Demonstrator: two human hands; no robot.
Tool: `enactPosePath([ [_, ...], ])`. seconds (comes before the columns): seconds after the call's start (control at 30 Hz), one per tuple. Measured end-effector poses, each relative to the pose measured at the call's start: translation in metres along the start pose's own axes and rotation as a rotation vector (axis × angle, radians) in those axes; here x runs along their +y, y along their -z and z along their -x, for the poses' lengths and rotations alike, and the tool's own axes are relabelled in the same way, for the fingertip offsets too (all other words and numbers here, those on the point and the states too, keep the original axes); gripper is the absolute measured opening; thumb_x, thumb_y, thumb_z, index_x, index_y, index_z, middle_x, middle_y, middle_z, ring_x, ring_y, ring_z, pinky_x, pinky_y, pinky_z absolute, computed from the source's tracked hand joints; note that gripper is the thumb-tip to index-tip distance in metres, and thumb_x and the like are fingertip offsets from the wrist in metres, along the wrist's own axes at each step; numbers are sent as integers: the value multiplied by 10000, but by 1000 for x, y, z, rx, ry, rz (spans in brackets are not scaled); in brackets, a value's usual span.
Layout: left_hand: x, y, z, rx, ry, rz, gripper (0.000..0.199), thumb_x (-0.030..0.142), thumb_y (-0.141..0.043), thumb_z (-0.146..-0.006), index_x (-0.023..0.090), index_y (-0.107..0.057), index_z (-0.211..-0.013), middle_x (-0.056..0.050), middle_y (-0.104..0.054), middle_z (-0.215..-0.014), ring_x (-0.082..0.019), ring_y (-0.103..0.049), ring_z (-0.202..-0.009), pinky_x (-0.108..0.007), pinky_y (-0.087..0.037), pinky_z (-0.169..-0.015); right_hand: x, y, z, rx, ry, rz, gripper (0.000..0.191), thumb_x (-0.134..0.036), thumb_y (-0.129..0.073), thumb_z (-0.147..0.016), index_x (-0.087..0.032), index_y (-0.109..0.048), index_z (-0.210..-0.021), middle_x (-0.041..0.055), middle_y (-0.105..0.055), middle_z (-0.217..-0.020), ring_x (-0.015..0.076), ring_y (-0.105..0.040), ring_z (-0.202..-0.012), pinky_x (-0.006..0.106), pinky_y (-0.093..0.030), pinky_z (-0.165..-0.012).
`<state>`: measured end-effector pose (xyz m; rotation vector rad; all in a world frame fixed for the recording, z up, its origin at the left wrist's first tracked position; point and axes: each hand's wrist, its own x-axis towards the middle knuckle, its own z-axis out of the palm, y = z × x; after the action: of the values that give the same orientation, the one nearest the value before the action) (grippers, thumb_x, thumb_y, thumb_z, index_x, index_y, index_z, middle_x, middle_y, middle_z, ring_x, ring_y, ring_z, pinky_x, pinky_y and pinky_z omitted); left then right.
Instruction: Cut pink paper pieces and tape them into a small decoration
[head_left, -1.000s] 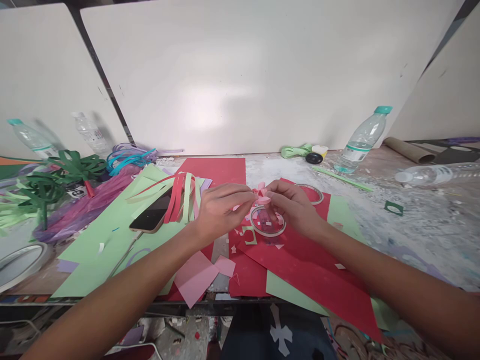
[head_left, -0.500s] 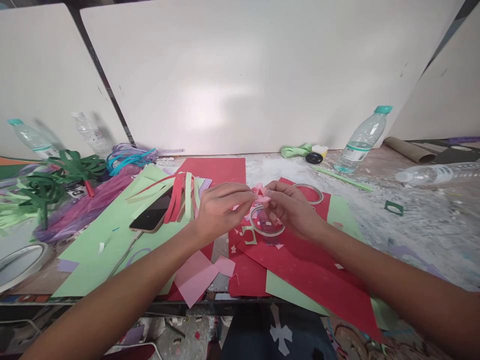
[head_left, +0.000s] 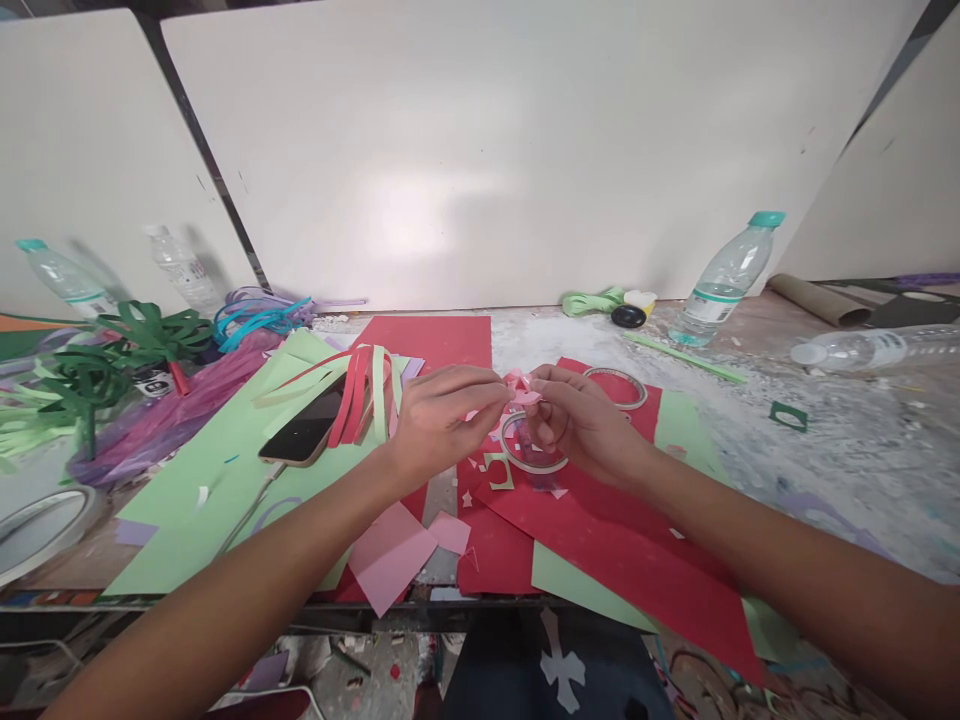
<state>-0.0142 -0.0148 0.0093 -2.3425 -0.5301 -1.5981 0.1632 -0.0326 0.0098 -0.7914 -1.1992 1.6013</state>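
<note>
A small folded pink paper piece point(head_left: 523, 388), shaped somewhat like a flower, is held up between both hands. My left hand point(head_left: 442, 415) pinches its left side with thumb and fingertips. On its right side, my right hand point(head_left: 589, 420) grips it between thumb and forefinger, the other fingers curled below. Under the hands, a tape roll point(head_left: 536, 462) lies on red paper point(head_left: 592, 530) among small paper scraps. A second tape roll point(head_left: 636, 378) is behind my right hand. Pink paper squares point(head_left: 392, 557) lie near the table's front edge.
Left of my hands, a phone point(head_left: 304, 430) with a cable and red and green paper strips point(head_left: 360, 395) rest on green sheets point(head_left: 180, 525). Dark green paper curls point(head_left: 90, 385) stand far left. A water bottle point(head_left: 724, 285) stands at the back right; another bottle point(head_left: 885, 348) lies beyond it.
The fingers of my right hand have shifted slightly around the pink paper piece. Everything else looks the same.
</note>
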Motion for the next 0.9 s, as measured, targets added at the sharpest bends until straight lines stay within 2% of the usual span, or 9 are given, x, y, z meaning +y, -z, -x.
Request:
enactPosePath([
  [0.9,1,-2,3,-2,21,-13,82,130,-609,-792,197,-655,-778,-19,-687,-761,-108,-641,-691,-232,-532,-635,0,-4,1,4,8,-17,212,-320,-661,-741,-191,-506,-678,-57,-502,-583,57,-405,-427,225,-329,-434],
])
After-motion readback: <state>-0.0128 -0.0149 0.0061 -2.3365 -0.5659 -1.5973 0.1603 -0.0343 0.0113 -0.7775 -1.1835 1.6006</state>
